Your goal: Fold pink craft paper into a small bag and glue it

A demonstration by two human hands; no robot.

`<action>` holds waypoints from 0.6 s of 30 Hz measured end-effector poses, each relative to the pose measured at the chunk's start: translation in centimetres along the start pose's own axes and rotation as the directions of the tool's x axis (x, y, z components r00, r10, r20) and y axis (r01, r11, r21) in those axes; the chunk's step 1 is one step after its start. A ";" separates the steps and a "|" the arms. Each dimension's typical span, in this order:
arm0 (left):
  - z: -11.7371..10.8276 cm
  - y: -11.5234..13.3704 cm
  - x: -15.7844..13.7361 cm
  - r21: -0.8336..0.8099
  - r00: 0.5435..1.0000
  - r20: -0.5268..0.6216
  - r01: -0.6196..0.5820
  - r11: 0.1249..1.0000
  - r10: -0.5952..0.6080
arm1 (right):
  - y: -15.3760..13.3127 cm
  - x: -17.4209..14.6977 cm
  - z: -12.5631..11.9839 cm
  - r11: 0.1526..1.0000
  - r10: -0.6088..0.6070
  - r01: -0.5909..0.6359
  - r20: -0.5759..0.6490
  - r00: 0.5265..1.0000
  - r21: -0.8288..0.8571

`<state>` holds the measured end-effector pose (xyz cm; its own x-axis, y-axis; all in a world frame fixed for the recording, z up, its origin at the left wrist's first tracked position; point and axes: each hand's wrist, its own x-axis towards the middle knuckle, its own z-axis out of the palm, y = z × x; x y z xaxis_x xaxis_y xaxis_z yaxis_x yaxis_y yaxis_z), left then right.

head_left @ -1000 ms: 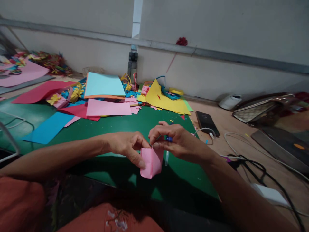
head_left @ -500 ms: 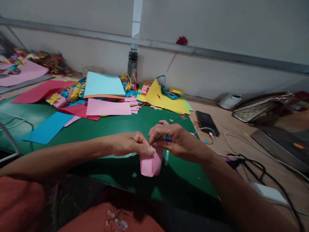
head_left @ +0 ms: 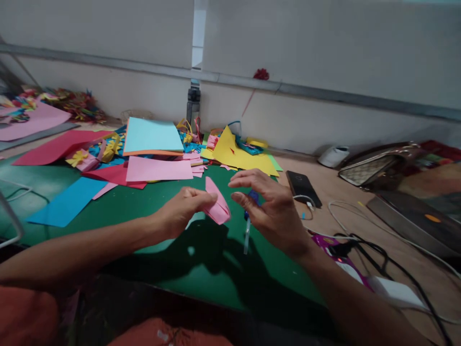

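A folded pink paper piece [head_left: 219,207], tilted, is pinched between the thumb and fingers of my left hand [head_left: 185,206] above the green table surface [head_left: 158,259]. Just to its right is my right hand [head_left: 268,206], fingers and thumb curved and apart, holding nothing. Partly hidden behind my right hand lies a blue-topped clear tube [head_left: 247,235], pen-like in shape. Beyond my left hand a flat pink paper strip [head_left: 160,170] rests over red paper [head_left: 115,174].
Light blue sheets [head_left: 154,134] and yellow paper [head_left: 230,151] lie at the back among paper scraps. At right are a phone [head_left: 303,188], a white cable [head_left: 334,206], a purple power strip [head_left: 333,250] and a bag [head_left: 370,168]. Blue paper [head_left: 66,202] lies left.
My right hand has let go of the pink paper and moved slightly right, its fingers opening. My left hand has raised and turned the pink paper. The view has shifted slightly.
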<state>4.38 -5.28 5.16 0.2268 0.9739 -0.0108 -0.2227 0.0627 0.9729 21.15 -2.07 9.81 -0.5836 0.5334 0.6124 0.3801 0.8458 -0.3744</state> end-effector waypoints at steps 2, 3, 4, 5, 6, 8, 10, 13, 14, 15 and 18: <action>-0.2 -0.1 0.3 0.010 0.995 -0.097 -0.027 1.000 0.028 | 0.1 -0.6 0.0 0.999 -0.019 0.016 -0.070 0.997 -0.045; -0.3 -0.2 0.4 0.013 0.991 -0.128 -0.033 0.999 0.035 | 0.3 -0.9 0.1 0.996 -0.044 0.036 -0.100 0.994 -0.080; -0.4 -0.3 0.4 0.012 0.988 -0.152 -0.035 0.999 0.037 | 0.5 -1.3 0.3 0.990 -0.084 0.068 -0.126 0.988 -0.128; -0.5 -0.4 0.5 0.002 0.984 -0.174 -0.033 0.999 0.033 | 0.6 -1.7 0.6 0.976 -0.134 0.106 -0.141 0.981 -0.193; -0.4 -0.5 0.4 -0.017 0.981 -0.192 -0.030 0.999 0.027 | 0.8 -2.0 1.0 0.954 -0.187 0.144 -0.145 0.972 -0.264; -0.3 -0.7 0.3 -0.055 0.976 -0.217 -0.026 0.998 0.013 | 1.2 -2.6 1.8 0.901 -0.263 0.200 -0.117 0.958 -0.386; 0.1 -0.9 0.0 -0.074 0.975 -0.222 -0.031 0.997 0.014 | 1.4 -3.0 2.6 0.870 -0.277 0.213 -0.082 0.957 -0.445; 0.5 -1.1 -0.2 -0.061 0.979 -0.199 -0.058 0.996 0.045 | 1.4 -3.1 3.3 0.877 -0.236 0.179 -0.075 0.969 -0.445; 0.6 -1.2 -0.3 -0.050 0.981 -0.185 -0.067 0.996 0.057 | 1.4 -3.1 3.4 0.885 -0.223 0.166 -0.084 0.971 -0.436; 0.6 -1.3 -0.3 -0.034 0.983 -0.169 -0.078 0.996 0.072 | 1.4 -3.1 3.4 0.891 -0.214 0.154 -0.095 0.972 -0.426; 0.3 -1.5 -0.4 0.067 0.981 -0.119 -0.147 0.987 0.154 | 1.4 -3.2 3.3 0.911 -0.194 0.133 -0.120 0.974 -0.389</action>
<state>4.93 -5.80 3.79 0.0750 0.9909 0.1113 -0.1895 -0.0954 0.9772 21.16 -2.57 5.08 -0.5556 0.3539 0.7523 0.5482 0.8362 0.0115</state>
